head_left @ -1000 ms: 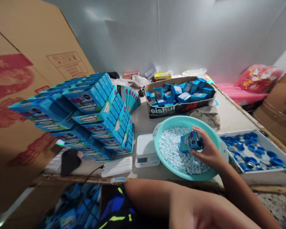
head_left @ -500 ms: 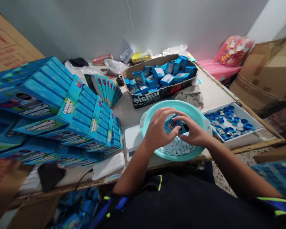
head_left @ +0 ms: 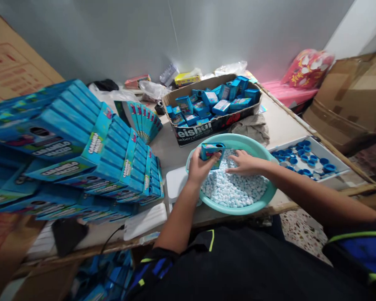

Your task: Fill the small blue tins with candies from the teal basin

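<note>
My left hand (head_left: 199, 167) grips a small blue candy box (head_left: 212, 151) over the left side of a turquoise basin (head_left: 252, 141). The box is upright, and a dark round hole shows in its top. Small white and pale blue candies (head_left: 235, 190) fill the bottom of the basin. Just above them, or touching them, my right hand (head_left: 245, 163) has its fingers apart with nothing held. Left of the basin, a flat white device like a scale (head_left: 176, 184) lies partly under its rim.
Stacked blue display boxes (head_left: 113, 146) rise on the left. Behind the basin stands a cardboard tray (head_left: 194, 133) of blue candy boxes, with a crumpled cloth (head_left: 252, 127) beside it. A white tray (head_left: 335, 175) with blue caps sits to the right. Large cartons (head_left: 347, 96) stand farther right.
Both hands were together around the candy box over the basin. Now my left hand holds it alone, upright at the left, while my right hand has let go and lowered toward the candies.
</note>
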Tool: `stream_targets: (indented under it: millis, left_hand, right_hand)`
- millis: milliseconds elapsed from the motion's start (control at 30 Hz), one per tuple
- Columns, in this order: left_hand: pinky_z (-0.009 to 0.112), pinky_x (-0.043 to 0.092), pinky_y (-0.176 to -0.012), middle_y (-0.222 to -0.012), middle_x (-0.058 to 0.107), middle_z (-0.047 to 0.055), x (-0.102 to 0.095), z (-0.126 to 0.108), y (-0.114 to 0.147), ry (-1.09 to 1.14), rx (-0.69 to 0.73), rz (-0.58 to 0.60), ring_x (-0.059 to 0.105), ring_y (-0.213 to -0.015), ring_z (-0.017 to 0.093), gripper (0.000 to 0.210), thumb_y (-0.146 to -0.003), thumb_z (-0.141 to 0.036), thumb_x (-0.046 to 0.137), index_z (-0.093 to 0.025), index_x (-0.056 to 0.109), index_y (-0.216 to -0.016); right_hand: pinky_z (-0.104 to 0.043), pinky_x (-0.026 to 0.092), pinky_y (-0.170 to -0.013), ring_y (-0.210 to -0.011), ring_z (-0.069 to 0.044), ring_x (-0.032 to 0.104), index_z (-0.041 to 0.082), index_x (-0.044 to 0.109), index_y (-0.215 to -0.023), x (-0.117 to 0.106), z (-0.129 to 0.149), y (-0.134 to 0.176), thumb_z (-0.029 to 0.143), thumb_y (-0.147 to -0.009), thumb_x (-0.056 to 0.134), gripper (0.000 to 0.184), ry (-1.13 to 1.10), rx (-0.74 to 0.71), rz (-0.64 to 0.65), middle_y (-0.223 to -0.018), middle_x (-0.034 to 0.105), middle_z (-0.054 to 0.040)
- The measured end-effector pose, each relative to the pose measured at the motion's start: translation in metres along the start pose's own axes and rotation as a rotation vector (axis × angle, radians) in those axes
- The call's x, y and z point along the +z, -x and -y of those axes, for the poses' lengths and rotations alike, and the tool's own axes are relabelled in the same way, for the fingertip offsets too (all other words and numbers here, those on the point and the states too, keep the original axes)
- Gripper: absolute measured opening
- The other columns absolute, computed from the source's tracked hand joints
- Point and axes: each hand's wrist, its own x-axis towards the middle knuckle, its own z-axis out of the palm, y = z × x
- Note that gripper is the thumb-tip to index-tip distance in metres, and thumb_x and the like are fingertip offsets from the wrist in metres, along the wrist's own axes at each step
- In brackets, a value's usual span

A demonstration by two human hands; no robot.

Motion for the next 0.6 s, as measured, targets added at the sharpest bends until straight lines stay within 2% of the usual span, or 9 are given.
stream_targets:
  millis: [100,233,333,433,500,600]
  left_hand:
    - [0.027,0.054,-0.081,-0.097,0.073,0.003,0.001,0.0,-0.001,0.034,0.049,-0.021,0.069,-0.089,0.018,0.049,-0.075,-0.054,0.082,-0.021,0.063,-0.107]
    - [0.029,0.054,-0.079,-0.09,0.073,0.003,-0.001,-0.007,0.003,-0.115,0.068,-0.034,0.069,-0.086,0.02,0.043,-0.075,-0.055,0.082,-0.02,0.068,-0.096]
    - [0.03,0.053,-0.079,-0.089,0.073,0.004,-0.001,-0.009,0.002,-0.209,0.071,-0.046,0.068,-0.087,0.022,0.042,-0.073,-0.053,0.085,-0.021,0.068,-0.094]
    - [0.031,0.051,-0.077,-0.09,0.072,0.004,0.001,-0.006,-0.002,-0.264,0.034,-0.075,0.069,-0.085,0.023,0.044,-0.07,-0.048,0.088,-0.022,0.064,-0.097]
    - [0.032,0.051,-0.077,-0.093,0.071,0.003,0.002,-0.004,-0.005,-0.293,-0.002,-0.091,0.069,-0.085,0.023,0.047,-0.069,-0.043,0.088,-0.023,0.061,-0.1]
    - [0.032,0.051,-0.08,-0.101,0.071,0.004,0.003,-0.004,-0.008,-0.293,-0.006,-0.056,0.069,-0.09,0.023,0.047,-0.069,-0.034,0.087,-0.025,0.058,-0.105]
  right_hand:
    - [-0.061,0.041,-0.11,-0.137,-0.047,0.044,0.022,0.057,-0.147,0.001,0.007,0.006,0.075,-0.086,0.06,0.08,0.089,-0.068,0.041,-0.143,0.053,-0.0219]
    - [-0.053,0.047,-0.102,-0.122,-0.042,0.056,0.022,0.059,-0.143,0.0,0.016,0.022,0.079,-0.078,0.066,0.086,0.045,-0.146,0.061,-0.128,0.061,-0.0184]
    - [-0.046,0.051,-0.092,-0.108,-0.038,0.063,0.022,0.062,-0.134,0.002,0.025,0.028,0.075,-0.071,0.076,0.083,-0.035,-0.198,0.074,-0.116,0.066,-0.0146]
    - [-0.041,0.052,-0.083,-0.098,-0.034,0.066,0.02,0.062,-0.128,0.007,0.04,0.027,0.07,-0.067,0.081,0.081,-0.111,-0.189,0.089,-0.112,0.069,-0.0132]
    - [-0.039,0.052,-0.082,-0.1,-0.035,0.067,0.018,0.059,-0.129,0.01,0.051,0.022,0.066,-0.066,0.084,0.084,-0.186,-0.166,0.092,-0.115,0.07,-0.0133]
    - [-0.038,0.052,-0.086,-0.108,-0.036,0.067,0.014,0.056,-0.135,0.017,0.063,0.011,0.059,-0.065,0.087,0.09,-0.312,-0.121,0.068,-0.122,0.071,-0.0148]
